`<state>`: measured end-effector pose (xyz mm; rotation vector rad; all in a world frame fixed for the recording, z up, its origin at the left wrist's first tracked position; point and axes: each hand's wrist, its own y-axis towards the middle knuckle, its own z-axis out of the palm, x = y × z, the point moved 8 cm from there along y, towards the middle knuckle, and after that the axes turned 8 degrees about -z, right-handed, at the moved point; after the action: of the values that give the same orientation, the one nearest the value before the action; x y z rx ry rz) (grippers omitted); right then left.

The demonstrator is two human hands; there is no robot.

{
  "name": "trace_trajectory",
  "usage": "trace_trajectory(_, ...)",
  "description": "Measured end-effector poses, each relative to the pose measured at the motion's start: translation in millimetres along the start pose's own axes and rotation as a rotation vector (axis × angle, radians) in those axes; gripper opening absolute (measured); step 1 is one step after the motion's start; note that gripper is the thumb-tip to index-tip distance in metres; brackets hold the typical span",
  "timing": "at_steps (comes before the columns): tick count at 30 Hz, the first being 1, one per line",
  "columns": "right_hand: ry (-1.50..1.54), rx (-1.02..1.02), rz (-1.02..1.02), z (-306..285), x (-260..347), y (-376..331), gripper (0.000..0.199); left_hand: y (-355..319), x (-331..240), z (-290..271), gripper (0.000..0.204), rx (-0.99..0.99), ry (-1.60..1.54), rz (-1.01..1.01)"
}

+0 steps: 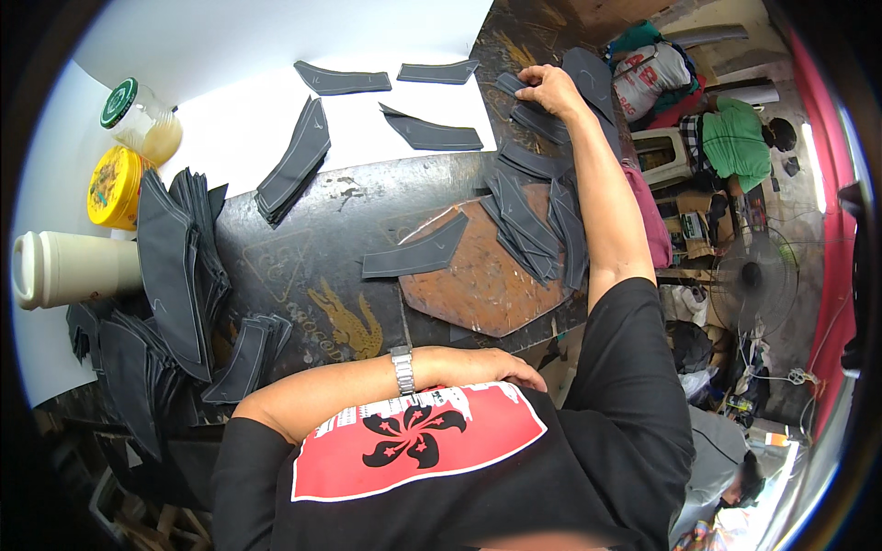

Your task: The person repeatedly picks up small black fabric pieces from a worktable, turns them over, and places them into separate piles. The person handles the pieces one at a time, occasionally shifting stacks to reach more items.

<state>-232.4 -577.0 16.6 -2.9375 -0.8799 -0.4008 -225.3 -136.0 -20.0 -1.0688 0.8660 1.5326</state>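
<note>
At the far right of the table my right hand (554, 92) reaches out, thumb and fingers closed on the end of a small dark grey cut piece (507, 84). More dark pieces (537, 121) lie beneath and beside that hand. My left hand (491, 367) rests across my front by the table's near edge, holding nothing, its fingers loosely laid and partly hidden. Beyond it a single curved piece (413, 253) overlaps a brown board (478, 294), with a fanned pile of pieces (524, 225) on the board's right side. Pale lines run along the pieces.
Several dark pieces (344, 80) lie on and over a white sheet (239, 110). At left stand tall stacks of pieces (179, 275), a cream tumbler (83, 268), a yellow tub (118, 188) and a green-lidded jar (138, 119). Rightward are a fan (753, 275) and another person (740, 142).
</note>
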Motion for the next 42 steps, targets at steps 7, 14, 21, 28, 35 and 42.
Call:
trace_trajectory(7,-0.108,-0.199,-0.264,3.9,87.5,-12.0,0.034,0.8,-0.7,0.3,0.049,0.023,-0.015,0.004)
trace_trajectory(14,-0.115,-0.234,-0.441,30.4,155.6,-2.7,0.027,4.3,2.9,1.3,0.049,0.027,-0.013,0.013)
trace_trajectory(21,-0.16,-0.216,-0.414,32.1,161.1,6.6,0.025,5.1,5.3,0.5,0.049,0.026,-0.046,0.008)
trace_trajectory(28,-0.007,-0.057,-0.45,27.6,178.1,-49.1,0.03,2.4,4.1,-1.3,0.053,0.007,-0.014,-0.046)
trace_trajectory(35,0.064,-0.044,-0.374,33.2,187.1,-75.2,0.022,1.8,6.4,-1.6,0.06,-0.004,-0.014,-0.094)
trace_trajectory(42,0.188,-0.074,-0.333,36.4,186.7,-70.5,0.015,3.0,9.3,-1.5,0.064,-0.01,-0.054,-0.124)
